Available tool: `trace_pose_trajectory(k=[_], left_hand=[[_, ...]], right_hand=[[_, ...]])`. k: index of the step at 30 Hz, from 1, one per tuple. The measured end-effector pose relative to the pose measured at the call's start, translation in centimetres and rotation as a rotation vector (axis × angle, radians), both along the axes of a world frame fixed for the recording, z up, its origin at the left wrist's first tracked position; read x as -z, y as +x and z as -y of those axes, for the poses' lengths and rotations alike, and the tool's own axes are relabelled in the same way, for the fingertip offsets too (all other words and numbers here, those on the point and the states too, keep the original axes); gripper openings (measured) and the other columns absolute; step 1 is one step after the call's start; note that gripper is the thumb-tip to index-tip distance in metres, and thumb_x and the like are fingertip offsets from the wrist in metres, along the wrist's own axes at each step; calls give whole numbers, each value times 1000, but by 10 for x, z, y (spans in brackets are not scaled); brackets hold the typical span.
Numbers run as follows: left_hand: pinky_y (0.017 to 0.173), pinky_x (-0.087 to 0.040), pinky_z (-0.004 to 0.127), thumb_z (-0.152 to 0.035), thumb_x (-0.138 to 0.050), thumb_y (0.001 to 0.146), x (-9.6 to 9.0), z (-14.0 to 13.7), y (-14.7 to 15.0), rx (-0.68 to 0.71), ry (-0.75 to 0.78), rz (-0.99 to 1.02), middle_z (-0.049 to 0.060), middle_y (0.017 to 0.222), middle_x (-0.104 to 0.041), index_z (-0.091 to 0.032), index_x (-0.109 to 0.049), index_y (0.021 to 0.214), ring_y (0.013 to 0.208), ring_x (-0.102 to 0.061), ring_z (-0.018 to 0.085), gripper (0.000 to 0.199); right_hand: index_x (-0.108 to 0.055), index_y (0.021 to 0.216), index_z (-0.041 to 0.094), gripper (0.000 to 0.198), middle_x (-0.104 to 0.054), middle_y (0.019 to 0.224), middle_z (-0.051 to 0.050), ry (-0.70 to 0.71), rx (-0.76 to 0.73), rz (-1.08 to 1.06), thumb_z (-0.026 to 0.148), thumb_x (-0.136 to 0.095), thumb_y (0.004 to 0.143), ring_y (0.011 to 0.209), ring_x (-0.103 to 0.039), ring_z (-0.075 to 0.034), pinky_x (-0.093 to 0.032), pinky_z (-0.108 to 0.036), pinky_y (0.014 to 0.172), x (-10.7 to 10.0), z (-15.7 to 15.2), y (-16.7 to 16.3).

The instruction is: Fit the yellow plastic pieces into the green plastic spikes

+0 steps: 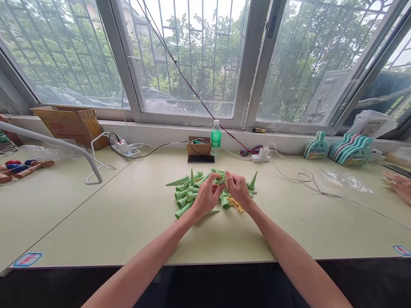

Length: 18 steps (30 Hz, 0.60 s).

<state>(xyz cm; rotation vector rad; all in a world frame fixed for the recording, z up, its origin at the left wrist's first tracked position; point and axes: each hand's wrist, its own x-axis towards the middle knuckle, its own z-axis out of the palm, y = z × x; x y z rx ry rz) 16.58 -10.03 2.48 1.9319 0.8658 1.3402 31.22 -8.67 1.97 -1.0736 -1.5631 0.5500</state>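
My left hand [207, 196] curls its thumb and forefinger around a green plastic cone piece [220, 179], whose round open end faces me. Close beside it, my right hand [238, 189] is closed in a pinch at the edge of that piece; anything between its fingertips is too small to make out. Beneath and around both hands lies a pile of green ribbed plastic spikes [181, 203], some with pointed tips standing up. Small yellow plastic parts [236, 205] lie under my right hand, partly hidden by it.
Behind the pile are a black phone [201, 159], a small cardboard box [196, 149] and a green-labelled bottle [216, 139]. White cables [308, 179] cross the table on the right. Turquoise plastic pieces [349, 149] stand at back right. Another person's hand [398, 186] rests at the right edge.
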Motion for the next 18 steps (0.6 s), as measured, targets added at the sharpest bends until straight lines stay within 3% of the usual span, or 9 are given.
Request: trace_pose_trajectory(k=[6,11,15,18], left_hand=[[38,-35,19,-50,-51,91,-1,-1,2,49,-140,153,0,91,-52,-25,-35,110,42,-48,5,36],[38,-40,22,-59,-42,91,-7,-4,2,141,-417,333,-3,66,-50,-20,-42,86,43,-53,11,40],[39,-40,25,-63,-44,88,-10,-5,0,310,-656,370,2,65,-54,-16,-48,72,44,-52,12,50],[41,-39,25,-60,-51,86,-10,-5,0,376,-736,395,3,66,-56,-15,-50,73,45,-53,12,47]], right_hand=[[-37,59,21,52,-40,51,4,62,28,14,57,-35,97,48,-36,-10,-32,-24,50,-2,3,-1],[-39,65,22,47,-43,54,3,72,32,32,53,-32,99,49,-38,-11,-33,-24,51,-2,5,0],[-38,66,22,45,-45,55,3,85,-37,91,52,-30,99,50,-40,-11,-34,-24,52,-1,7,-1],[-37,66,22,45,-45,54,3,96,-64,106,51,-31,99,50,-40,-11,-34,-25,53,-1,8,-1]])
